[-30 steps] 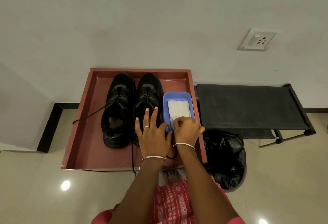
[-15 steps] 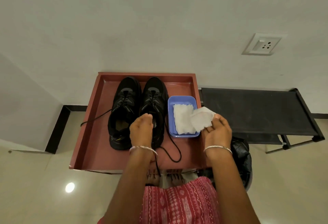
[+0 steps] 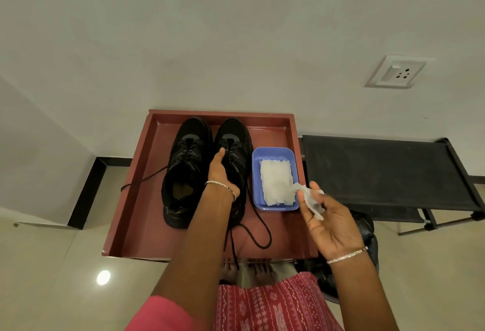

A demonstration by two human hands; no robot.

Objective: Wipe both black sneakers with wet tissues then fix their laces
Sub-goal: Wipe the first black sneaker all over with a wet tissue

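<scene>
Two black sneakers stand side by side in a red-brown tray [image 3: 141, 225], toes to the wall. The left sneaker [image 3: 187, 152] trails a loose lace over the tray's left rim. My left hand [image 3: 219, 170] grips the right sneaker [image 3: 233, 131] at its opening, thumb lying along the laces; its fingers are hidden. That shoe's untied lace [image 3: 259, 236] loops on the tray floor. A blue tub [image 3: 273, 150] to the right holds a stack of wet tissues [image 3: 275, 181]. My right hand [image 3: 330, 225], palm up beside the tub, pinches one wet tissue [image 3: 312, 200].
A low black rack [image 3: 380, 170] stands right of the tray against the wall. A black bin bag [image 3: 367, 228] sits below my right hand. A wall socket [image 3: 399, 71] is up on the right. My feet are just under the tray's near edge.
My right hand pulled one tissue off the stack and drew it right and toward me, turning palm up. My left hand slid from beside the tub onto the right sneaker's opening.
</scene>
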